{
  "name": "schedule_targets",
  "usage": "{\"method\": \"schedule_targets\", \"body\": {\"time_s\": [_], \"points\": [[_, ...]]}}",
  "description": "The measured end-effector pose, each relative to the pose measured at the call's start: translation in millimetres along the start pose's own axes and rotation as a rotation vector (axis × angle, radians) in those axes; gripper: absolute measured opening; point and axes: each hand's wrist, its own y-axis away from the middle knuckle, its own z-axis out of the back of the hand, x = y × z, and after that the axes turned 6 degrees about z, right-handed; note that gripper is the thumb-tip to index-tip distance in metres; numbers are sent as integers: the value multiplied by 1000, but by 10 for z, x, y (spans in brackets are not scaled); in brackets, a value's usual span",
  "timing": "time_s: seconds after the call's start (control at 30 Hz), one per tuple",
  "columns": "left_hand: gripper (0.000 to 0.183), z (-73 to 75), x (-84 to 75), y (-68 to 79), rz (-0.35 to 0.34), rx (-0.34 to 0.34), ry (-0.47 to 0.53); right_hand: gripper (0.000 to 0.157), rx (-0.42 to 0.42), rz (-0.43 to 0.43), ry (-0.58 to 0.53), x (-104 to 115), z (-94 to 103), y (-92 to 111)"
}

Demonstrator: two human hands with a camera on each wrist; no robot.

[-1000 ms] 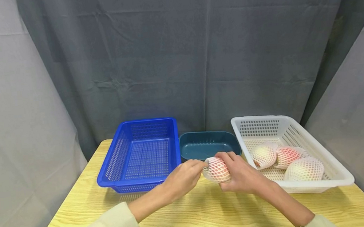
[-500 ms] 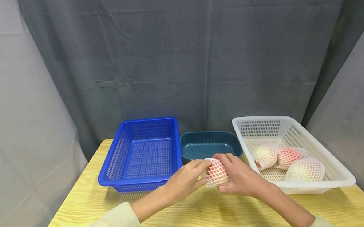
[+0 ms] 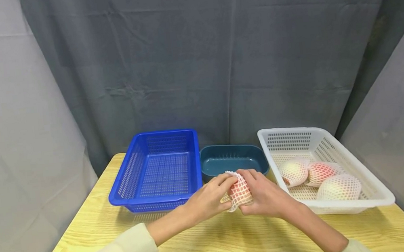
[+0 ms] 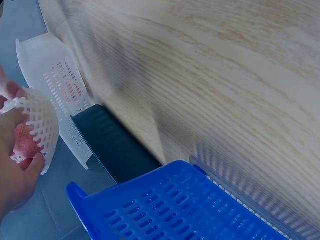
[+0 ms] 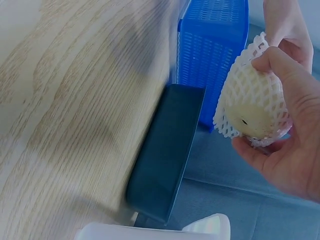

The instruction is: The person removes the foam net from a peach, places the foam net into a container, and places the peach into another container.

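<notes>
A round red and pale yellow fruit (image 3: 241, 193) in a white foam net (image 5: 250, 80) is held above the table between both hands. My right hand (image 3: 263, 191) grips it through the net, with the thumb (image 5: 272, 62) on one side and fingers on the other. My left hand (image 3: 208, 196) holds the opposite end, its thumb and fingers around the fruit's red skin at the net's open edge in the left wrist view. The yellowish end, with a small dark mark, faces the right wrist camera. The fingers partly hide the fruit.
To the left stands a blue perforated basket (image 3: 156, 199). A dark teal tub (image 3: 231, 149) sits behind the hands. On the right, a white basket (image 3: 373, 192) holds three netted fruits, one being a red fruit (image 3: 319, 173). The wooden table (image 3: 206, 247) spans the foreground.
The left hand has gone from pinching the net's end to spreading thumb and fingers around the fruit's left end. The net's edge now stands up higher. The right hand keeps its grip.
</notes>
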Motion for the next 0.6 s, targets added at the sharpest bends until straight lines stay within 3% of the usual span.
{"method": "schedule_targets", "body": {"time_s": [0.27,0.6], "points": [[68,14,-3,-5,15,40,42,91,-2,29,-18,11,16,-6],[70,68,1,-7,24,35,82,90,3,67,-24,9,48,-40]]}}
